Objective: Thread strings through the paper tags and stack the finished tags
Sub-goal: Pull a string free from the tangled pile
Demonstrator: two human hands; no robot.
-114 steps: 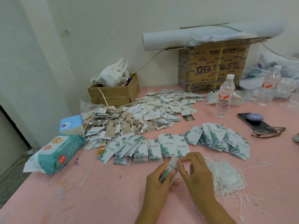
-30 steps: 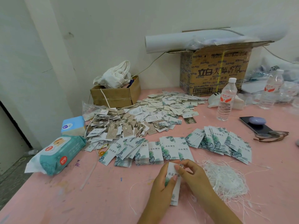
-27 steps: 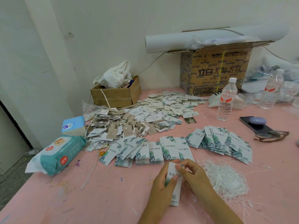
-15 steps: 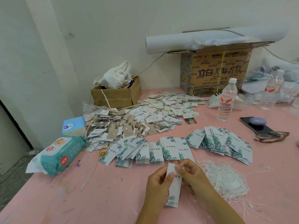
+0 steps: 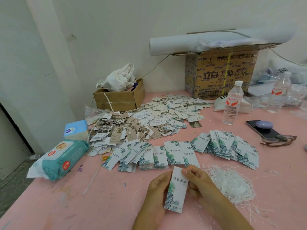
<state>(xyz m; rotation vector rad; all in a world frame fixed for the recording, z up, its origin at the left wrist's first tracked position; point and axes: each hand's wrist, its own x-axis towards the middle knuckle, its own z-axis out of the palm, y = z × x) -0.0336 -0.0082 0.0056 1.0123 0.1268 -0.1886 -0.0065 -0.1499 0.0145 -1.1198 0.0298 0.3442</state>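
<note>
**While two hands hold one tag (image 5: 177, 191)**

As the left hand (image 5: 156, 191) curls its fingers (image 5: 163, 178) round the tag's side, the right hand (image 5: 199, 181) pinches its top. It is up over the pink bench (image 5: 83, 209), beside the white strings (image 5: 230, 185).

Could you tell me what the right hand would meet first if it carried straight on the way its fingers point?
Probably the row of stacked leaf-print tags just beyond the held tag. The right hand points forward and left towards them, though depth is unclear.

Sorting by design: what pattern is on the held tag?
The tag is white with teal-green leaf prints; head view.
</note>
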